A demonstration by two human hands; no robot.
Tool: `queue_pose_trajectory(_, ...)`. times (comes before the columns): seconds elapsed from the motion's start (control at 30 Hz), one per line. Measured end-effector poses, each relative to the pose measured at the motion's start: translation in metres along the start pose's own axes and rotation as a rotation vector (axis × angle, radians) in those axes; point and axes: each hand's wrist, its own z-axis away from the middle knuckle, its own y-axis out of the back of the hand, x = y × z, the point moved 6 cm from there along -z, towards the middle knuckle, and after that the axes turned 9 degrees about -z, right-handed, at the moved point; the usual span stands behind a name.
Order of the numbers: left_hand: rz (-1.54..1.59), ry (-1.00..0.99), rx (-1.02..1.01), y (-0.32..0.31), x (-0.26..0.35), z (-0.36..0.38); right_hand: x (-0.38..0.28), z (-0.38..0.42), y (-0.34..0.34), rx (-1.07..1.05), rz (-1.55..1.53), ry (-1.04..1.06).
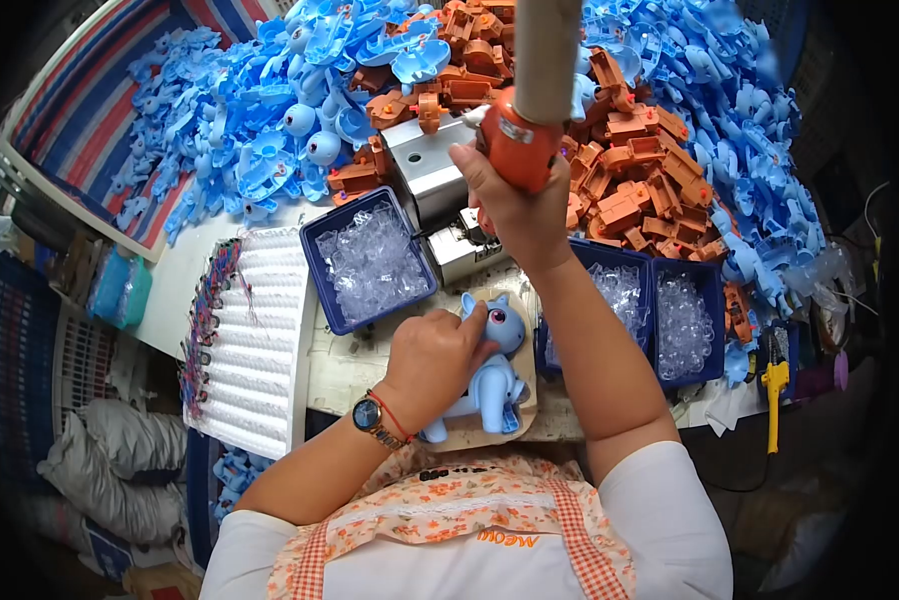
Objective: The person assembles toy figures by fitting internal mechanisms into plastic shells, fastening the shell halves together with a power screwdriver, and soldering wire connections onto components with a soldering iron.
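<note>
A light-blue toy pony (494,392) with a big pink eye lies on a small pale board (460,438) at the near edge of the table. My left hand (428,355), with a watch at the wrist, has its fingers closed over the pony's head and neck. Above and beyond the toy, my right hand (530,225) is wrapped round what looks like an orange electric screwdriver (515,150) with a long pale body rising towards the camera. The tool's tip is hidden. Close behind my right hand stands a metal machine (425,165).
Blue bins of clear plastic pieces flank the board, a left bin (322,290) and a right bin (654,330). Blue toy parts (240,140) and brown boxy parts (635,190) are heaped behind. A white ribbed tray (255,340) with wired pieces lies left; a yellow-handled tool (775,385) hangs right.
</note>
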Motion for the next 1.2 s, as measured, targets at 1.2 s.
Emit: queue_pose_trajectory(1.2,0.358,0.175,0.052,0.001,-0.022,0.018,-0.047,0.050,0.009,-0.036,-0.042,-0.465)
